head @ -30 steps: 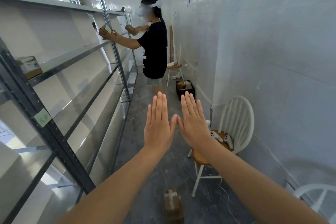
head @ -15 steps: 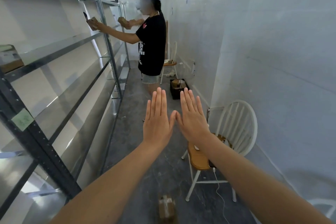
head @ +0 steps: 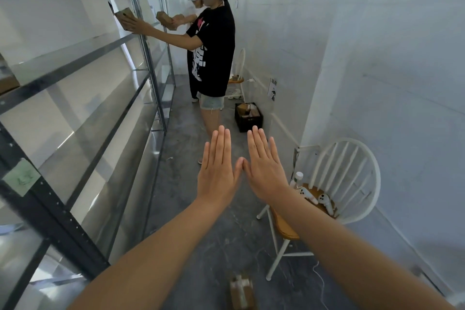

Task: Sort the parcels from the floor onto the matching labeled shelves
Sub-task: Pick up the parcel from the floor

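Head view: left hand and right hand flat, fingers straight together, thumbs touching, holding nothing.

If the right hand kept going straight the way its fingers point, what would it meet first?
Probably the black crate of parcels on the floor ahead of the right hand; depth is unclear, and the hand seems higher than it.

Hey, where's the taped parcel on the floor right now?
In the head view, the taped parcel lies on the grey floor at the bottom edge, below both outstretched forearms, just left of the white chair.
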`<move>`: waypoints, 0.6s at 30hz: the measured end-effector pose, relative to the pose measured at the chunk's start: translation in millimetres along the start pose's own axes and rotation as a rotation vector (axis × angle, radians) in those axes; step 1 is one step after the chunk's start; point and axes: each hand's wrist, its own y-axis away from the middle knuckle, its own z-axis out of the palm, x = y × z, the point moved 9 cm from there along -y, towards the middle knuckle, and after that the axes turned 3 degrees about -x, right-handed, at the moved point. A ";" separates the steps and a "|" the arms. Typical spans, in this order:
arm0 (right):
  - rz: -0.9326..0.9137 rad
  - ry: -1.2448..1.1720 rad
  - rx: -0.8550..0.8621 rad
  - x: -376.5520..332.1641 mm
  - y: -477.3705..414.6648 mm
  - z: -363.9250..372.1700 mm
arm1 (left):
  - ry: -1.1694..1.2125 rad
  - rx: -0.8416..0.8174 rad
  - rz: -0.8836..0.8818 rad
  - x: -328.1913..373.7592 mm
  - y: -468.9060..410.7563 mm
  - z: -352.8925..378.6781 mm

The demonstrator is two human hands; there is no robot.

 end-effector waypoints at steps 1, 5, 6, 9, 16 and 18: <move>0.008 -0.004 -0.004 -2.8 -3.9 4.2 | -0.003 -0.006 0.011 -5.2 -3.1 1.6; 0.025 0.000 0.000 -7.6 -17.7 15.6 | -0.003 -0.012 0.026 -20.2 -12.7 7.5; 0.029 0.001 -0.003 -7.1 -21.2 18.2 | -0.003 -0.011 0.026 -22.8 -14.9 9.5; 0.046 0.000 -0.023 -3.0 -30.8 23.3 | -0.036 -0.019 0.052 -27.6 -24.4 16.7; 0.050 0.010 -0.075 16.5 -39.4 42.8 | -0.068 -0.037 0.063 -23.6 -38.8 41.1; 0.045 -0.002 -0.077 24.7 -44.0 48.8 | -0.072 -0.044 0.063 -21.3 -44.4 49.9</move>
